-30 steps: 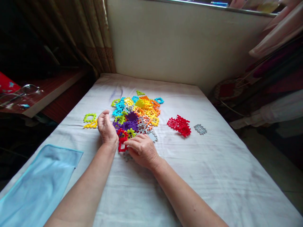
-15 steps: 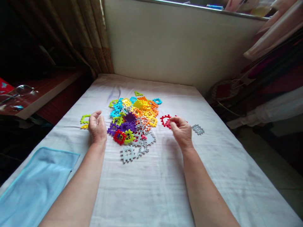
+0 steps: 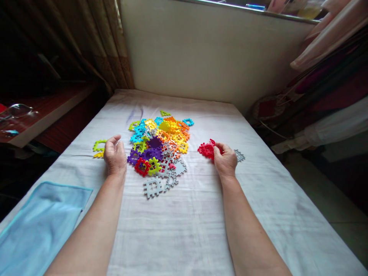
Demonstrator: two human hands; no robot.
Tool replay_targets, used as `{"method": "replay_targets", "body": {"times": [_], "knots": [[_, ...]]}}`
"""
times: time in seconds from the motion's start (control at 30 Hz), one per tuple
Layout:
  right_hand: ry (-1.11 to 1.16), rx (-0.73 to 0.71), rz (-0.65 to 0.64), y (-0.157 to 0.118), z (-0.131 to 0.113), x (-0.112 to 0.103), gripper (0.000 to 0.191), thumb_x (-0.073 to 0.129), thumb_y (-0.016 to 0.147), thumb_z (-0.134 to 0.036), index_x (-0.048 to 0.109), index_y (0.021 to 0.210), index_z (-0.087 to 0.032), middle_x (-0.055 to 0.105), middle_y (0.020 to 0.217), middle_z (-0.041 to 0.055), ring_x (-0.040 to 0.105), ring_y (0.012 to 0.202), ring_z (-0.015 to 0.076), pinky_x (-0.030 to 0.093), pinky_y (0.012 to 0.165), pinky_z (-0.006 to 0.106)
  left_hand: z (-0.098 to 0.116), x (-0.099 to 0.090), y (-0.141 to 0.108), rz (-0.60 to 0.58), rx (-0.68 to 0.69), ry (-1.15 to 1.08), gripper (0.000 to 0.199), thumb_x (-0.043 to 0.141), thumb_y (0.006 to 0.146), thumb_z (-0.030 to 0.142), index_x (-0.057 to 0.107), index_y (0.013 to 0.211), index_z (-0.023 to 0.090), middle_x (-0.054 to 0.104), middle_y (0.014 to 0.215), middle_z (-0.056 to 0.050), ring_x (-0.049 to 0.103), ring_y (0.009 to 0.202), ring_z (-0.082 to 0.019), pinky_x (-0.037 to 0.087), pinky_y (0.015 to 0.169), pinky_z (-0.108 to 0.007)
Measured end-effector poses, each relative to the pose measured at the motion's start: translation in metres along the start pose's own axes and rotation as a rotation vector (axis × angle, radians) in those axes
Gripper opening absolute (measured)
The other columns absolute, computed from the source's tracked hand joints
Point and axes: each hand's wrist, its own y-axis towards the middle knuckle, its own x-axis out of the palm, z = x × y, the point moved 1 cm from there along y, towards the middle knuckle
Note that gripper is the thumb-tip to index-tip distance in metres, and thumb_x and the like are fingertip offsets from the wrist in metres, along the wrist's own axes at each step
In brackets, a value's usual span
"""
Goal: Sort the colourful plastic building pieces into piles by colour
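A pile of notched plastic pieces in many colours (image 3: 155,143) lies on the white cloth. To the right of it, my right hand (image 3: 225,158) pinches the edge of red pieces (image 3: 206,149) that overlap each other. A grey piece (image 3: 239,155) shows just beyond that hand's right side. Left of the pile is my left hand (image 3: 115,154), its fingers curled inward; whether anything is between them is too small to tell. Beside it lie a green piece (image 3: 99,145) and a yellow piece (image 3: 99,155), partly hidden by the hand.
A light blue cloth (image 3: 43,226) is spread at the left front of the covered table (image 3: 184,237). A brown shelf with glasses (image 3: 21,110) stands at the far left, near a curtain (image 3: 115,50). Clothes (image 3: 330,69) hang at the right.
My right hand has shifted slightly right, and the red pieces by it now sit closer together, overlapping. The view has turned a little; my left hand keeps its curled pose.
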Motion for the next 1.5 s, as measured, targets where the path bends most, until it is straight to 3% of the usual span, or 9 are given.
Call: {"method": "replay_targets", "body": {"times": [0.2, 0.37, 0.47, 0.67, 0.9, 0.97, 1.2, 1.5], "knots": [[-0.069, -0.103, 0.043, 0.002, 0.000, -0.003, 0.031, 0.050, 0.083, -0.030, 0.076, 0.095, -0.019, 0.075, 0.095, 0.0102, 0.062, 0.089, 0.0251, 0.047, 0.088, 0.038, 0.003, 0.002, -0.001, 0.016, 0.008, -0.017, 0.025, 0.056, 0.076, 0.023, 0.062, 0.099, 0.016, 0.067, 0.099, -0.005, 0.062, 0.089, -0.015, 0.051, 0.090, -0.031], [-0.068, -0.243, 0.017, -0.005, -0.022, -0.004, 0.027, 0.051, 0.085, -0.026, 0.075, 0.094, -0.019, 0.075, 0.098, 0.0107, 0.063, 0.094, 0.0252, 0.046, 0.093, 0.040, 0.003, 0.001, -0.001, -0.011, 0.002, 0.009, 0.025, 0.055, 0.077, 0.023, 0.061, 0.100, 0.016, 0.066, 0.099, -0.005, 0.063, 0.089, -0.016, 0.052, 0.090, -0.033], [-0.008, -0.375, -0.081, -0.024, -0.049, 0.003, 0.024, 0.052, 0.088, -0.025, 0.074, 0.095, -0.021, 0.075, 0.099, 0.0089, 0.063, 0.096, 0.0242, 0.046, 0.094, 0.038, 0.004, 0.000, -0.002, -0.012, 0.021, 0.024, 0.024, 0.055, 0.077, 0.023, 0.062, 0.099, 0.016, 0.067, 0.100, -0.005, 0.063, 0.090, -0.016, 0.051, 0.091, -0.034], [0.132, -0.679, -0.381, -0.088, -0.104, 0.021, 0.022, 0.053, 0.093, -0.023, 0.073, 0.102, -0.024, 0.075, 0.106, 0.0053, 0.062, 0.099, 0.0212, 0.045, 0.094, 0.036, 0.004, 0.004, -0.004, -0.002, 0.083, -0.015, 0.020, 0.053, 0.077, 0.022, 0.061, 0.095, 0.017, 0.067, 0.098, -0.004, 0.064, 0.094, -0.015, 0.049, 0.097, -0.033], [0.040, -0.923, -0.503, -0.128, -0.130, 0.028, 0.039, 0.065, 0.089, -0.032, 0.064, 0.126, -0.024, 0.058, 0.141, 0.0089, 0.044, 0.132, 0.0275, 0.034, 0.106, 0.043, -0.001, 0.005, -0.003, -0.036, 0.081, -0.036, 0.019, 0.053, 0.080, 0.024, 0.062, 0.096, 0.019, 0.069, 0.096, -0.004, 0.065, 0.091, -0.014, 0.049, 0.093, -0.031], [-0.001, -0.946, -0.528, -0.131, -0.138, 0.032, 0.041, 0.066, 0.089, -0.033, 0.062, 0.128, -0.023, 0.056, 0.143, 0.0098, 0.042, 0.133, 0.0280, 0.032, 0.107, 0.043, -0.003, 0.005, -0.003, -0.044, 0.079, -0.040, 0.020, 0.054, 0.081, 0.024, 0.063, 0.097, 0.018, 0.070, 0.096, -0.004, 0.065, 0.091, -0.014, 0.049, 0.092, -0.030], [-0.056, -0.911, -0.584, -0.134, -0.155, 0.046, 0.020, 0.057, 0.096, -0.026, 0.066, 0.114, -0.025, 0.067, 0.127, 0.0036, 0.048, 0.129, 0.0251, 0.030, 0.107, 0.042, -0.002, 0.005, -0.006, -0.042, 0.110, -0.003, 0.019, 0.053, 0.082, 0.026, 0.063, 0.097, 0.019, 0.070, 0.097, -0.004, 0.066, 0.094, -0.014, 0.049, 0.092, -0.029], [0.055, -0.897, -0.484, -0.125, -0.148, 0.038, 0.027, 0.059, 0.095, -0.037, 0.067, 0.118, -0.027, 0.070, 0.126, 0.0037, 0.054, 0.122, 0.0231, 0.033, 0.105, 0.039, 0.004, 0.005, -0.006, -0.044, 0.087, 0.004, 0.020, 0.052, 0.081, 0.026, 0.063, 0.096, 0.019, 0.070, 0.096, -0.004, 0.066, 0.093, -0.015, 0.049, 0.093, -0.030]]}}
